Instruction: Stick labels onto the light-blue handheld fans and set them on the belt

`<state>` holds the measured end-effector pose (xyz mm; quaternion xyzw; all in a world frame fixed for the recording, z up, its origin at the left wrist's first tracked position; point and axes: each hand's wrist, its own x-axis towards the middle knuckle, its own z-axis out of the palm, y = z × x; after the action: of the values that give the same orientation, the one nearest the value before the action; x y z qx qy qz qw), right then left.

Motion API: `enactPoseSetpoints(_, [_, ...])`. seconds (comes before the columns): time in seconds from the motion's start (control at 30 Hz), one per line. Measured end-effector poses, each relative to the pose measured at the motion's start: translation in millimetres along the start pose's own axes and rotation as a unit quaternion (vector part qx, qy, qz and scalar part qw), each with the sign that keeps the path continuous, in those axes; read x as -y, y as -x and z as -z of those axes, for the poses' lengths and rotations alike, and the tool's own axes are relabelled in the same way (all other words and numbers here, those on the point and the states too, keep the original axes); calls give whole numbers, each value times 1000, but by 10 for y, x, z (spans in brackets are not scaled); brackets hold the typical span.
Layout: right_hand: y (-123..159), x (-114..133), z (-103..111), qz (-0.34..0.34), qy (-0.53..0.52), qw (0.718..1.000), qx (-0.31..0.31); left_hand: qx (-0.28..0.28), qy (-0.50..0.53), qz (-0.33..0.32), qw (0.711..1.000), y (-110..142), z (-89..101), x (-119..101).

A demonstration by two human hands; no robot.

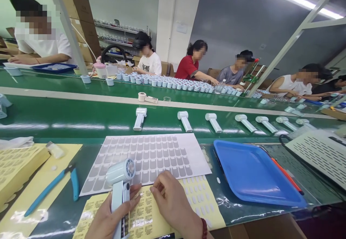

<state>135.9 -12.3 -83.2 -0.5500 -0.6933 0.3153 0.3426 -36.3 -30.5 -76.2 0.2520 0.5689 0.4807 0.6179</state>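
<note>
1. Now, the left hand curls around the handle of the light-blue fan, head uppermost, seemingly to steady it above the worktop.
2. Beside it, the right hand hangs over the yellow label sheet, fingertips nearly together; whether they pinch anything, I can't tell.
3. Just beyond lies the grey-sticker sheet, flat, likely for easy reach; the blue tray sits rightward, presumably out of the way.
</note>
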Motion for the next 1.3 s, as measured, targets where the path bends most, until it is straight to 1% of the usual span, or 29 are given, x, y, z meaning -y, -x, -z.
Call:
enactPoseSetpoints(0.1, [-68, 29, -79, 8, 40, 999, 2, -4, 5, -13, 1000, -21, 4, 23])
enactPoseSetpoints(0.17, [-87, 27, -79, 17, 43, 999, 10, -5, 11, -26, 1000, -27, 1, 35])
enactPoseSetpoints(0.33, [-17, -30, 57, 31, -14, 999, 38, -10, 25, -25, 999, -28, -16, 42])
enactPoseSetpoints(0.43, [25, -48, 105, 24, -20, 999, 30, -13, 32, -28, 999, -46, -21, 47])
enactPoseSetpoints(0.5, [21, -39, 89, 21, 3, 1000, 20, -13, 30, -33, 999, -56, -18, 50])
enactPoseSetpoints(0.63, [-43, -1, -15, 22, 73, 997, 12, -15, 27, -24, 999, -48, -9, 53])
enactPoseSetpoints(0.8, [-105, 22, -86, 22, 119, 992, 21, -12, 27, -37, 999, -20, -15, 50])
enactPoseSetpoints(0.9, [-121, 20, -75, 15, 109, 994, 22, -11, 24, -38, 999, -1, -33, 33])
enactPoseSetpoints(1.1, [-109, 4, -50, -11, 48, 999, -8, -15, 40, -39, 998, 12, -64, 20])
enactPoseSetpoints(1.3, [-61, -14, 41, -3, -10, 1000, 8, -13, 45, -49, 998, 9, -70, 47])
